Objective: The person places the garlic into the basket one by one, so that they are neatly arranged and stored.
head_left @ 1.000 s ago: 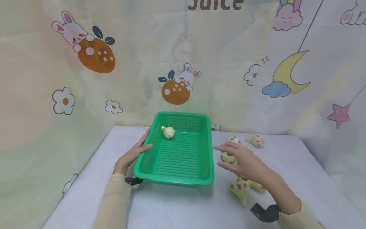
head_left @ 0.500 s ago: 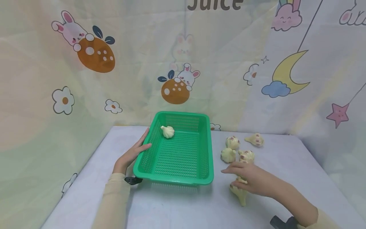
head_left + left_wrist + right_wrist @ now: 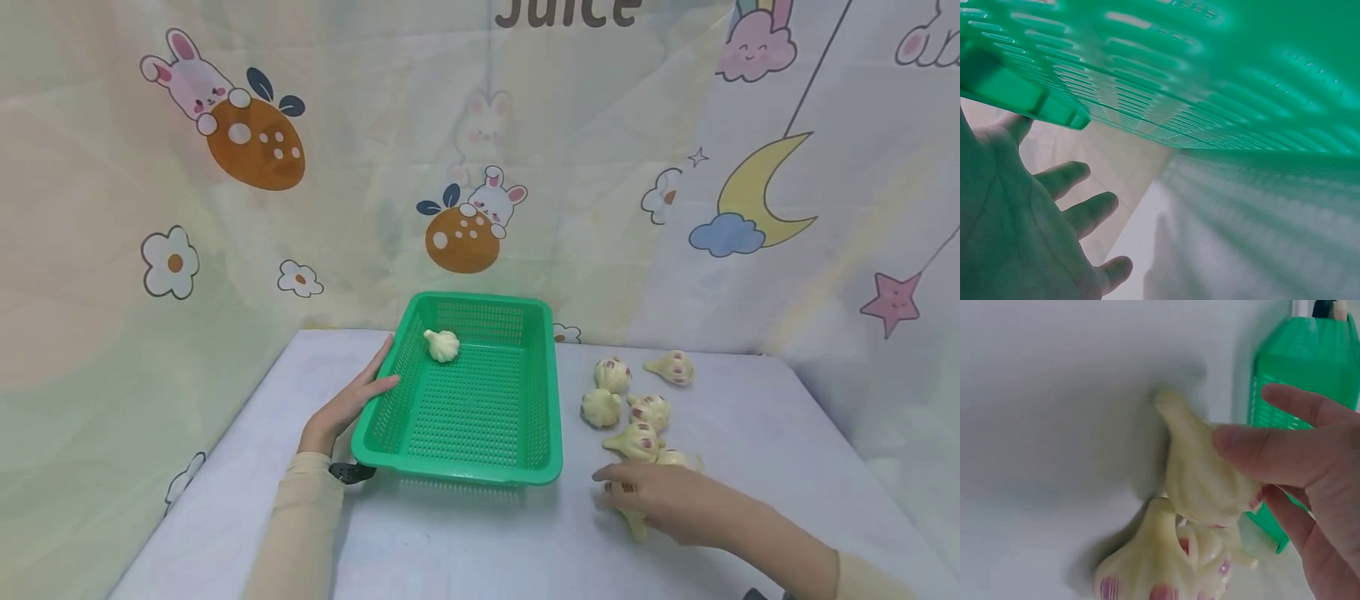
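A pale garlic bulb [image 3: 1204,469] with a long stem lies under my right hand [image 3: 667,498]. In the right wrist view, the thumb [image 3: 1241,447] overlaps its side, while the index finger points away and other fingertips are close by its base. My left hand [image 3: 345,410] rests against the left side of a green plastic basket [image 3: 457,473], fingers spread along the outer wall and thumb at the rim. Under the basket's slotted side, the left palm and fingers [image 3: 1094,212] show in the left wrist view. Inside the basket, one garlic bulb [image 3: 442,346] lies near the back left corner.
Several more garlic bulbs lie right of the basket, among them one at the back [image 3: 672,367] and a close pair [image 3: 601,407]. Another bulb [image 3: 636,442] lies just beyond my right hand. A printed cloth [image 3: 360,208] hangs behind the white table [image 3: 465,550].
My right hand has moved toward me and down, from beside the farther bulbs to the nearest bulb. The left hand and the basket stay in place.
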`<move>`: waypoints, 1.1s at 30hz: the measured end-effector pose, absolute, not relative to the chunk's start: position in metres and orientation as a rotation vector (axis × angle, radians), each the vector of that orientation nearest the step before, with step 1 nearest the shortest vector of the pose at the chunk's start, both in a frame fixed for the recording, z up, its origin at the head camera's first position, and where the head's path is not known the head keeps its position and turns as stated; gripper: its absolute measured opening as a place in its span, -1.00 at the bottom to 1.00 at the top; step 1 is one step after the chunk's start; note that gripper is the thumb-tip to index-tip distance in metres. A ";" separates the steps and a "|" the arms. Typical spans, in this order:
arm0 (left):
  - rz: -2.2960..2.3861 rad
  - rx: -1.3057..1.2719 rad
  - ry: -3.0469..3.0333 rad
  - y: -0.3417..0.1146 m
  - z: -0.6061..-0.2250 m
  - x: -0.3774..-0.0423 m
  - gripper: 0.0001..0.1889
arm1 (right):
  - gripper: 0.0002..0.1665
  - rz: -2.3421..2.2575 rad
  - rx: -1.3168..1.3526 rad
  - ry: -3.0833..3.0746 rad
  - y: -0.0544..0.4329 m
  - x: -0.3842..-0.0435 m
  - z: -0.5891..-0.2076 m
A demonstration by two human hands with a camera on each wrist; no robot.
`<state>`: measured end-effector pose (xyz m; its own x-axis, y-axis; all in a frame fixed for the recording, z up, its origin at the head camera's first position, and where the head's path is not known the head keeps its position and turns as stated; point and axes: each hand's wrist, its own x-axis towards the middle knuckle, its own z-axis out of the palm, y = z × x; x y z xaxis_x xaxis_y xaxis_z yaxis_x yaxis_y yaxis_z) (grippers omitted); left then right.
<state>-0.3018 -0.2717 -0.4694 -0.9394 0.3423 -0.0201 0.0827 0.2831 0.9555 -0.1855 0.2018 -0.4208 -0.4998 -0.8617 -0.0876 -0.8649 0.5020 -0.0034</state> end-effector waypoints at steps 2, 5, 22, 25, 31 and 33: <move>1.709 0.393 2.335 -0.272 -0.468 -0.301 -0.26 | -0.25 0.110 -1.590 2.662 0.201 -0.186 -0.423; 1.704 0.395 2.341 -0.272 -0.468 -0.301 -0.26 | -0.23 0.141 -1.630 2.661 0.200 -0.187 -0.426; 1.737 0.413 2.328 -0.269 -0.466 -0.299 -0.22 | -0.37 0.083 -1.377 2.756 0.195 -0.197 -0.433; 1.743 0.408 2.321 -0.270 -0.466 -0.299 -0.22 | -0.48 -0.053 -1.333 2.798 0.195 -0.202 -0.436; 1.745 0.411 2.308 -0.271 -0.468 -0.301 -0.25 | -0.52 -0.194 -1.290 2.856 0.194 -0.208 -0.440; 1.743 0.412 2.311 -0.271 -0.469 -0.302 -0.25 | -0.52 -0.226 -1.224 2.874 0.192 -0.209 -0.440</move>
<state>-0.3017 -0.2714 -0.4689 -0.9371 0.3490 -0.0046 0.0916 0.2584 0.9617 -0.2090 0.1924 -0.4398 -0.6946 -0.7179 0.0473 -0.7165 0.6842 -0.1361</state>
